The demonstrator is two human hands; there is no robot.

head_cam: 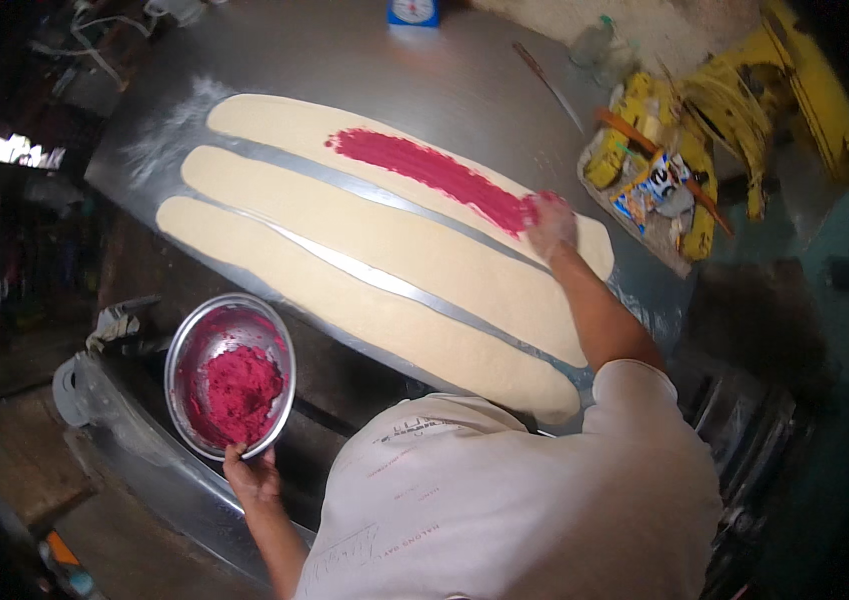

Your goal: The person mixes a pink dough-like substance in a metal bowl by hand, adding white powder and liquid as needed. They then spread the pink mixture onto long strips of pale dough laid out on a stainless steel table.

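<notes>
Three long flat strips of pale dough lie side by side on a metal table: a far strip, a middle strip and a near strip. A band of dark pink paste covers the middle of the far strip. At the right end of that band my right hand presses on the strip, with pink paste at its fingers; whether it grips a lump is hidden. My left hand holds the rim of a metal bowl, tilted off the table's near edge, with a pink paste mass inside.
A blue dial scale stands at the table's far edge. A long knife lies at the back right. Near the right corner are a printed plastic packet and yellow objects. White flour dusts the left end.
</notes>
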